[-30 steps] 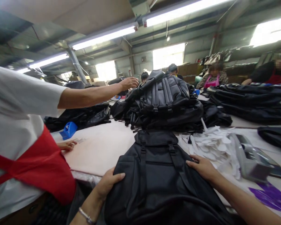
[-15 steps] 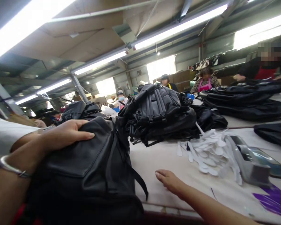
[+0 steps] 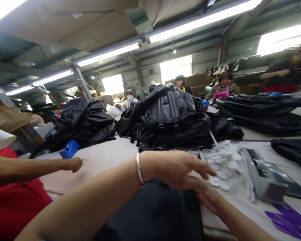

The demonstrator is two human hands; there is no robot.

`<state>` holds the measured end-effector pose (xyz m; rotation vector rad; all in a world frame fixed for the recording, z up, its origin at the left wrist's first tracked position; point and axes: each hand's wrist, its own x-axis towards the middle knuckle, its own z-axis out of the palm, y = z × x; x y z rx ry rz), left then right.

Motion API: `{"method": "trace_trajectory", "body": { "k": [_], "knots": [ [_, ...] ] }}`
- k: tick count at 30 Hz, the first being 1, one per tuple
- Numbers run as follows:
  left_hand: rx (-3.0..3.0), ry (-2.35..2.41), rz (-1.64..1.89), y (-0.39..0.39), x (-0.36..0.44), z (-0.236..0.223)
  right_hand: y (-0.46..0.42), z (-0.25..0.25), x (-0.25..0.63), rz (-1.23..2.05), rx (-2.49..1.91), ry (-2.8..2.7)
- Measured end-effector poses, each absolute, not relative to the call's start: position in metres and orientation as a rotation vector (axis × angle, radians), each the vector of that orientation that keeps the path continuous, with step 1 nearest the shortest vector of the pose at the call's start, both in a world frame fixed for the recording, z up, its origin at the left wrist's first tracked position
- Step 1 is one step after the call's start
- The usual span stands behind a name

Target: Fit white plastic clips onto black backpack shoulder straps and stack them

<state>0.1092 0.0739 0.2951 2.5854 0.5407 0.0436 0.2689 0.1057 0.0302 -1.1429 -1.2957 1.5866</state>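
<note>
Left hand [image 3: 174,169] and right hand [image 3: 209,197] overlap in view above the far right part of the bag [image 3: 153,214]. The left reaches across from the lower left, its fingers loosely bent and spread, a gap showing between them and nothing visible held there. The right comes up from the lower right; its fingers are hidden behind the left, so whether they grip anything is impossible to tell.

What matters most in space is that the bag lies below and on the near side of the hands, at the table's [image 3: 230,217] near edge. Its visible panel runs away from the person, but both ends are hidden, so the long axis is uncertain. The left forearm and wrist, with a bracelet [image 3: 139,169], cross over it, making the left arm the nearer to its middle; the right hand is by its far right corner. Contact is unclear for both.

Beyond the hands stands a pile [image 3: 175,112] of black bags. White strips [image 3: 224,164] lie just to their right, then a grey dispenser [image 3: 273,190]. Off left, a co-worker's hand [image 3: 76,164] is near a blue dispenser [image 3: 69,149].
</note>
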Motion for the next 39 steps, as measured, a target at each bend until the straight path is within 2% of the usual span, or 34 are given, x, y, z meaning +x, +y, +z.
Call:
{"method": "trace_trajectory", "body": {
  "k": [4, 9, 12, 14, 19, 23, 26, 30, 35, 39],
  "knots": [
    [2.478, 1.197, 0.419, 0.107, 0.019, 0.272, 0.103, 0.007, 0.277, 1.737, -1.175, -1.081],
    [1.792, 2.133, 0.391, 0.098, -0.136, 0.161, 0.103, -0.008, 0.276, 1.540, -1.196, -1.284],
    [1.474, 2.093, 0.392, 0.060, -0.190, 0.102, 0.106, -0.003, 0.268, 1.381, -1.267, -1.471],
    [1.374, 1.976, 0.524, 0.038, -0.201, 0.081, 0.110, 0.002, 0.260, 1.302, -1.302, -1.581],
    [1.010, 1.680, 0.696, 0.026, -0.185, 0.088, 0.125, 0.006, 0.246, 1.319, -1.392, -1.521],
    [1.039, 1.689, 0.738, 0.040, -0.161, 0.109, 0.146, 0.007, 0.262, 1.377, -1.300, -1.263],
    [1.211, 1.907, 0.672, 0.048, -0.142, 0.104, 0.165, 0.007, 0.286, 1.183, -1.408, -1.293],
    [1.353, 2.167, 0.496, 0.049, -0.123, 0.073, 0.178, -0.002, 0.310, 0.846, -1.688, -1.653],
    [1.411, 2.114, 0.517, 0.022, -0.129, 0.054, 0.161, -0.011, 0.319, 0.549, -1.782, -1.916],
    [1.452, 2.058, 0.674, -0.019, -0.141, 0.060, 0.114, 0.009, 0.325, 0.434, -1.693, -1.863]
  ]
}}
